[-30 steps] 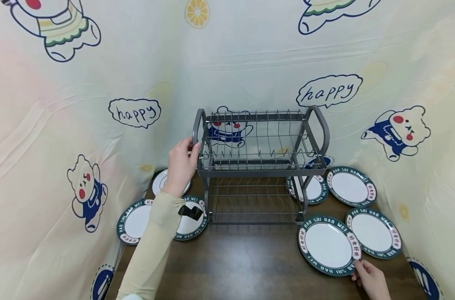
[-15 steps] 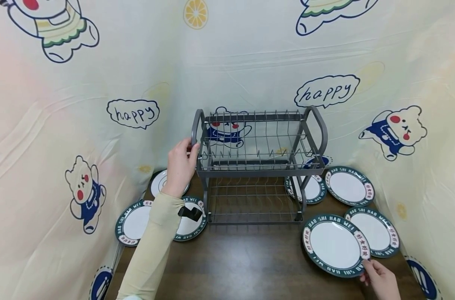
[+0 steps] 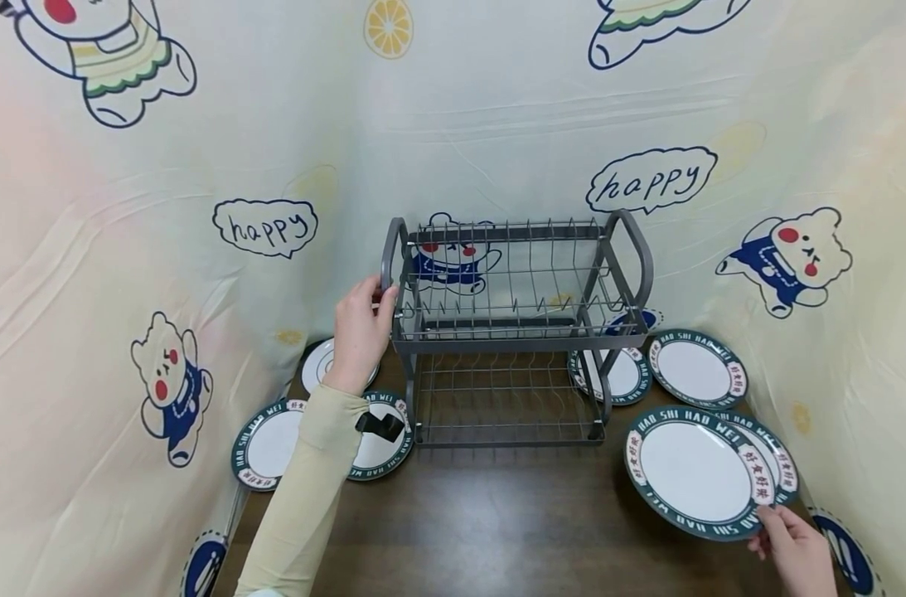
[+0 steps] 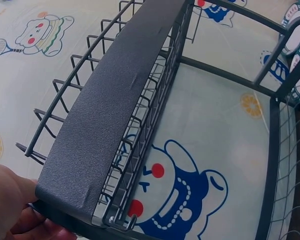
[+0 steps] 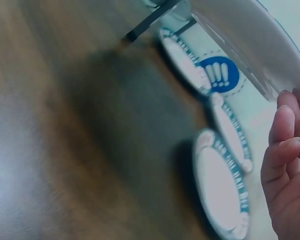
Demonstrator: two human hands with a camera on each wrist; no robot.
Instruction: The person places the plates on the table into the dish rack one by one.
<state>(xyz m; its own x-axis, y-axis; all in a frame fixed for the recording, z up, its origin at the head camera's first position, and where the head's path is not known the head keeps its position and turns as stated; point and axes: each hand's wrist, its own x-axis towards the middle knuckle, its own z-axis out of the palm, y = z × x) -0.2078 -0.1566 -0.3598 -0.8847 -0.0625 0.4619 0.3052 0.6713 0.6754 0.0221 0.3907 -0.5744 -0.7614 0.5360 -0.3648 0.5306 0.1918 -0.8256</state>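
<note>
1. The right hand pinches one edge of a round white plate with a green, lettered rim, thumb on top and fingers curled beneath, with little gap beyond the rim's thickness.
2. The left hand grips the left end of a dark grey, two-tier metal wire rack, thumb and fingers closed around the frame.
3. The held plate is tilted above the dark brown wooden table, right of the rack, overlapping a matching green-rimmed plate in the head view; I cannot tell whether they touch.
4. The step in hand seems to be moving the plate while steadying the rack; the next move calls for a firm rim pinch and clearance from neighbouring plates.
</note>
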